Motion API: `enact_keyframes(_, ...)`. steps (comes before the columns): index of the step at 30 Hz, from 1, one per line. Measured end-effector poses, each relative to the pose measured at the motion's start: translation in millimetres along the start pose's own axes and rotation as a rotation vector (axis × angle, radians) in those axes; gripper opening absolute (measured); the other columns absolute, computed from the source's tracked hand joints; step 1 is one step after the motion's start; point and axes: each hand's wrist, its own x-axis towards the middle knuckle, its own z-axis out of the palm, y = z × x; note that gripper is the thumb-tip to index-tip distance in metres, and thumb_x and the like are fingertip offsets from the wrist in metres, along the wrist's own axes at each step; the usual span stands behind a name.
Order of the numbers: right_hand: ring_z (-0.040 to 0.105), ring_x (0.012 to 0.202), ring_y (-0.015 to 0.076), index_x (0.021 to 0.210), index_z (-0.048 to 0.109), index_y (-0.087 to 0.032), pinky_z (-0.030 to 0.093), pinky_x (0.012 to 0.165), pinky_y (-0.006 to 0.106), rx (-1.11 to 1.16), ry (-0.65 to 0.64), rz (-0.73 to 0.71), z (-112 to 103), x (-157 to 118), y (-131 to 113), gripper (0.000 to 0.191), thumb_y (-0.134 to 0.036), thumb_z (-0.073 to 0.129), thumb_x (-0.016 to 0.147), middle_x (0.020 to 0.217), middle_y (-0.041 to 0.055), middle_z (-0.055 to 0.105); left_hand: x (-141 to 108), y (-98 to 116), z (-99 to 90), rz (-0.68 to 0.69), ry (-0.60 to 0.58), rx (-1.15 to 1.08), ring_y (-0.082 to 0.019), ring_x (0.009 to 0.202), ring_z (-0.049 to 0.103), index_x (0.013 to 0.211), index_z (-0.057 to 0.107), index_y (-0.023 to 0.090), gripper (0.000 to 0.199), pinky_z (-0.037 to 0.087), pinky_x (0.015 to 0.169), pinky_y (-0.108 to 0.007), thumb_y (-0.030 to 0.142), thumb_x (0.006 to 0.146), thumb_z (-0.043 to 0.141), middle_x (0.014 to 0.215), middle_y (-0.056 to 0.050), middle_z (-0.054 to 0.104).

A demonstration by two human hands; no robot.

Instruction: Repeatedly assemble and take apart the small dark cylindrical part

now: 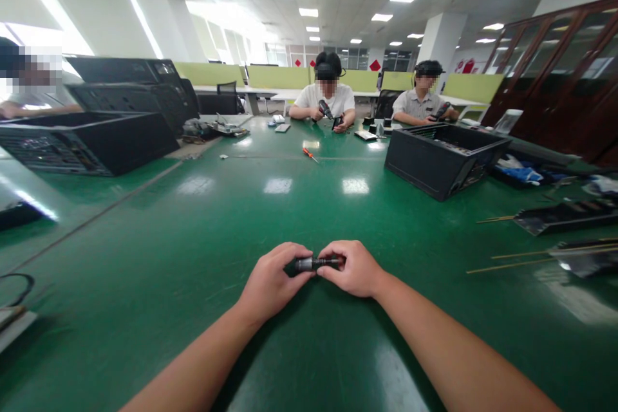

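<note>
Low over the green table, a dark cylindrical tool [305, 264] with a grey collar and a ridged neck lies level between my two hands. My left hand [276, 280] is closed round its thicker left end, thumb below and fingers above. At the thin right end, my right hand [355, 268] pinches it between thumb and fingers; a reddish part shows inside that grip. The fingertips of both hands nearly meet at the tool's middle. Its ends are partly hidden by my hands, so its exact kind cannot be made out.
An orange-handled screwdriver [309, 154] lies farther off on the green table [232, 206]. Black computer cases [420, 164] stand right and left. Metal parts with thin yellowish rods [555, 215] lie at right. Across the table, a person [324, 100] holds a power drill; other people sit nearby.
</note>
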Motion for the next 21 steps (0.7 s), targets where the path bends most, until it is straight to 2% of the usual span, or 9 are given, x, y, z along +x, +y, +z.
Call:
enact_keyframes(16,0.052,0.057,0.0130,0.086,0.073,-0.019,0.037,0.055,0.025,0.043,-0.023,0.044,2.1,-1.7,0.8,0.012,-0.019,0.069,0.075,0.069,0.0006,0.065,-3.7,-0.3,-0.3,0.009,-0.005,-0.027,-0.018,0.093,0.065,0.101,0.065,0.023,0.017,0.053,0.085,-0.031,0.022,0.084,0.067,0.099,-0.005,0.069)
enact_keyframes(21,0.052,0.059,0.0133,0.082,0.072,-0.019,0.038,0.056,0.025,0.021,-0.024,0.041,2.6,-2.1,-0.1,0.008,-0.023,0.072,0.075,0.070,0.0008,0.065,-4.0,2.6,0.4,0.027,-0.012,0.005,-0.019,0.094,0.065,0.101,0.066,0.023,0.019,0.053,0.086,-0.032,0.021,0.082,0.070,0.100,-0.005,0.069)
